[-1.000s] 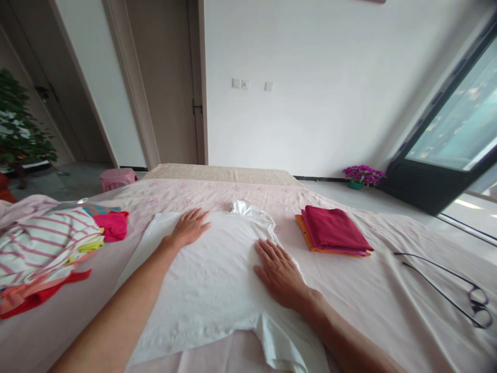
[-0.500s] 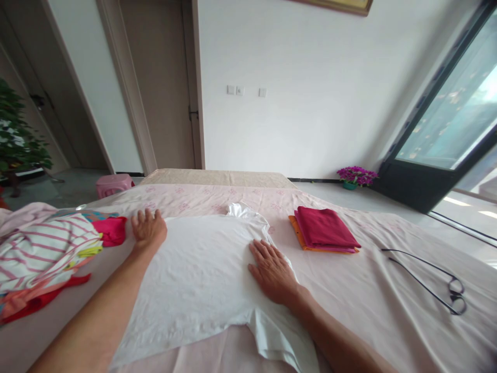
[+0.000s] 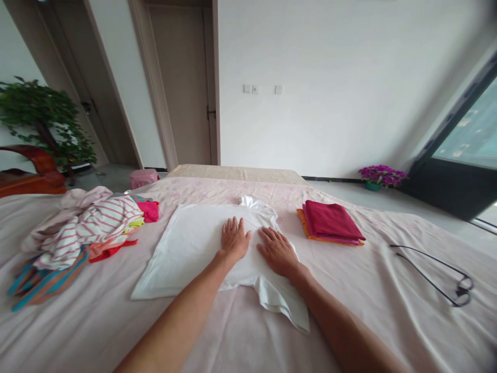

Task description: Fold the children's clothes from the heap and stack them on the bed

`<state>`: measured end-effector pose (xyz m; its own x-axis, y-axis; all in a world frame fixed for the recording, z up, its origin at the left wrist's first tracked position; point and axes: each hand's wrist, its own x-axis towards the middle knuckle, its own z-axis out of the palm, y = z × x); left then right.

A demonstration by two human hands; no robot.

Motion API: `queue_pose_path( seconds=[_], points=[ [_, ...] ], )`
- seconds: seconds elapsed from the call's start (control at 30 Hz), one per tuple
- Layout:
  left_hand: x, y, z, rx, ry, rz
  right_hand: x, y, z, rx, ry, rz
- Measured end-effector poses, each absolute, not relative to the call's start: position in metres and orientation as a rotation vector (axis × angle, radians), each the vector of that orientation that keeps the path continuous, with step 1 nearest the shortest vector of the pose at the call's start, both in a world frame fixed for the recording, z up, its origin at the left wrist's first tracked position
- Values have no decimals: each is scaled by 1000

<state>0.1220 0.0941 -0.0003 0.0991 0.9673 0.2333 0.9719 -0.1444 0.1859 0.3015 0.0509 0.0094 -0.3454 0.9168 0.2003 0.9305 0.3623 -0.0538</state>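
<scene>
A white T-shirt (image 3: 190, 243) lies spread sideways on the pink-covered surface (image 3: 229, 336), its hem to the left and its sleeves to the right. My left hand (image 3: 235, 239) rests flat on the middle of the shirt, fingers stretched out. Close beside it, my right hand (image 3: 278, 253) lies flat near the collar end, fingers extended and the palm down. Neither hand grips the cloth. The near sleeve (image 3: 281, 300) is rumpled, and the far sleeve (image 3: 252, 202) is bunched. Part of the collar edge is hidden under my right hand.
On the left is a heap of mixed clothes (image 3: 93, 223). Folded red and orange cloths (image 3: 332, 221) are stacked to the right, with eyeglasses (image 3: 462, 290) farther right. Beyond the surface stand a pink stool (image 3: 143, 177) and purple flowers (image 3: 382, 176).
My left hand has moved right from the shirt's hem end to its middle, beside my right hand. My right hand stays near the collar. The view has turned left.
</scene>
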Motion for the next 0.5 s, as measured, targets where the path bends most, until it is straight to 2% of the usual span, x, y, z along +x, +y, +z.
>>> queue_pose_path(
  seconds=[0.5],
  points=[
    [-67, 74, -8, -1872, -2375, -201, 305, 52, 12, -1638, -2442, -50]
  ],
)
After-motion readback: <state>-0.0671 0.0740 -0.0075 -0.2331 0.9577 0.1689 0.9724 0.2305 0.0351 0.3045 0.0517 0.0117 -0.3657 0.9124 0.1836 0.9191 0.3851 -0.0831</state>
